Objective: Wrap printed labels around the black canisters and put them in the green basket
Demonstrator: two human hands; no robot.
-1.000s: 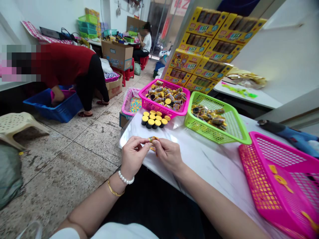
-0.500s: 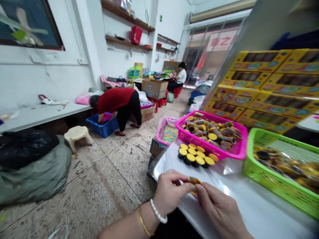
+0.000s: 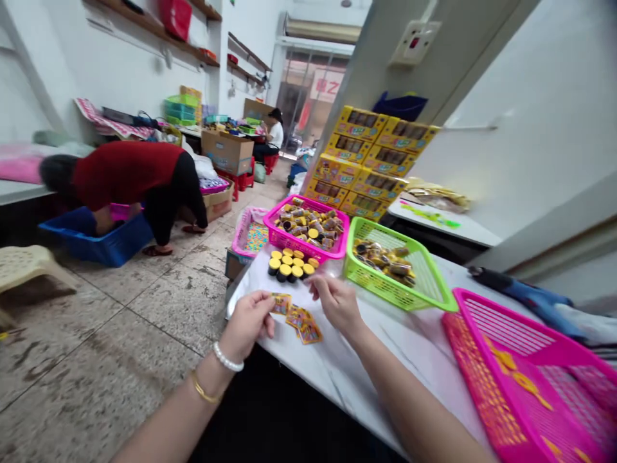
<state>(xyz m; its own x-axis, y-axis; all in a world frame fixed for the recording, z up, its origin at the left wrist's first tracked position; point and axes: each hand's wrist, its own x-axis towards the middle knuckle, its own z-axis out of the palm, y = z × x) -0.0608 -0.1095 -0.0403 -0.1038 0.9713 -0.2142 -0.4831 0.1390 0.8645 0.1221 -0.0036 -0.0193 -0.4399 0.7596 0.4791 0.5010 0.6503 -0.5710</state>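
Observation:
My left hand (image 3: 250, 321) pinches the edge of a small yellow-orange printed label (image 3: 281, 303) between thumb and fingers. Right beside it on the white table lie several similar printed labels (image 3: 303, 323), overlapping and flat. My right hand (image 3: 335, 305) hovers to their right with its fingers curled together; whether anything is in them I cannot make out. Just beyond both hands stand several small black tubs with yellow lids (image 3: 284, 271), grouped upright close together. The right fingertips are near the closest tubs, and I cannot tell if they touch.
Behind the tubs, a pink basket (image 3: 347, 238) holds many small containers. A green basket (image 3: 434, 296) with more stands to its right. Another pink basket (image 3: 456, 334) is at the right edge. Yellow boxes (image 3: 357, 168) are stacked behind. A person in red (image 3: 130, 168) bends over a blue bin (image 3: 103, 244).
My hands were together on a small printed piece; now they are apart, the left holding a label and the right nearer the tubs. The view has swung right, revealing labels on the table.

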